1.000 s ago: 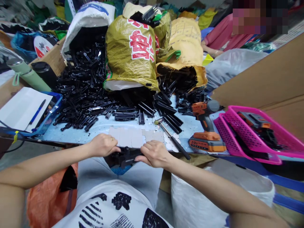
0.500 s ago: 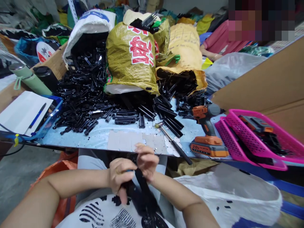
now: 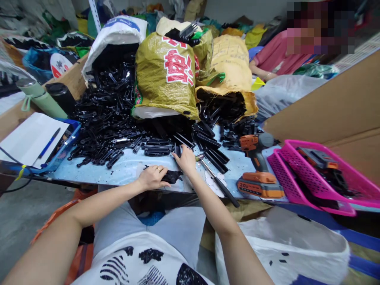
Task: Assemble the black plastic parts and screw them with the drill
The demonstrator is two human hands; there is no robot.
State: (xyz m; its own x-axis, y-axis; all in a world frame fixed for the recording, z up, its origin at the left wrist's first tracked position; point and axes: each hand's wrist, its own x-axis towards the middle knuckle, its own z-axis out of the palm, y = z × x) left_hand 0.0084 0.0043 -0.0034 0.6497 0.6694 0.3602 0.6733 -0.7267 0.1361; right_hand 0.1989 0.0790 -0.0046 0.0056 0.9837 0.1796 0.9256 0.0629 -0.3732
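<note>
My left hand (image 3: 153, 177) rests at the front edge of the table, its fingers curled over a black part (image 3: 172, 176) lying flat there. One end of that part sticks out to the right; the rest is under the palm. Just beyond it, my right hand (image 3: 187, 160) reaches to a short black channel piece (image 3: 177, 150), thumb and forefinger on either side of it. A hammer (image 3: 216, 178) with a dark handle lies right of my right hand. Long black channels (image 3: 216, 159) lie behind the hammer.
Black parts (image 3: 101, 130) are heaped at left, spilling from a white sack (image 3: 115, 29). A gold sack (image 3: 163, 75) and yellow sack (image 3: 231, 63) stand behind. At right are a cordless drill (image 3: 259, 166) and pink baskets (image 3: 326, 174). Across the table sits a person in a pink top (image 3: 271, 55).
Both hands have moved from my lap up to the table. The black part is now down on the table under my left hand, and my right hand has reached to the channel piece.
</note>
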